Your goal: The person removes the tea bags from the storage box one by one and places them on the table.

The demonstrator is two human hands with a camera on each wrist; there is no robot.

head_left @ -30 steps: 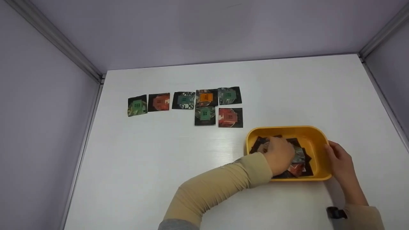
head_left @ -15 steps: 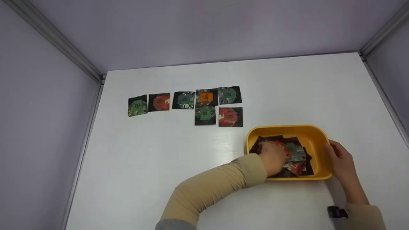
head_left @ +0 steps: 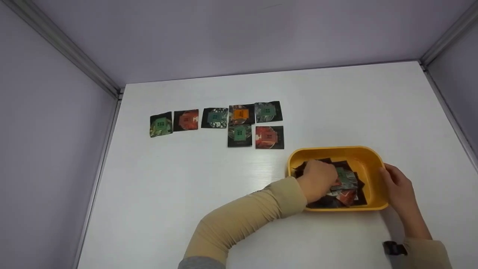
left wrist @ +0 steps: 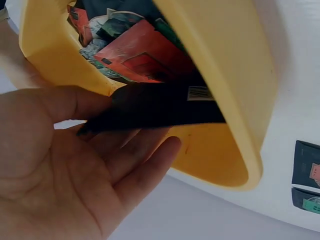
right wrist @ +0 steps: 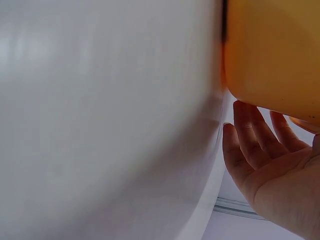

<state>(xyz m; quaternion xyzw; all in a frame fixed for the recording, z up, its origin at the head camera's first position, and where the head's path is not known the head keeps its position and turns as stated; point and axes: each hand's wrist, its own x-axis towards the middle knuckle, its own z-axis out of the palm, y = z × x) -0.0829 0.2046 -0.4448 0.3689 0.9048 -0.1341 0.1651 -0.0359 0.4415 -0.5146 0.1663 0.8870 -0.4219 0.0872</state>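
Note:
Inside the yellow plastic bin (head_left: 368, 160), my left hand (head_left: 318, 180) pinches a dark packet (left wrist: 155, 107) between thumb and fingers. A small barcode label shows on that packet in the left wrist view. Under and beside it lie several overlapping square packets with black, red (left wrist: 145, 52) and green printing (head_left: 345, 179). At the bin's right end, my right hand (head_left: 401, 190) holds the wall, thumb by the rim and fingers against the outside. The head view hides the left fingertips and the pinched packet.
On the white table (head_left: 179, 179), several square packets lie flat beyond the bin to the left. A red-and-black packet (head_left: 269, 137) and a green one (head_left: 239, 135) lie below a row ending at a grey-green packet (head_left: 268, 111). Pale walls (head_left: 261, 37) enclose the table.
My left hand has shifted a little to the left within the bin, uncovering red and green packets there. The right hand and bin stay in place.

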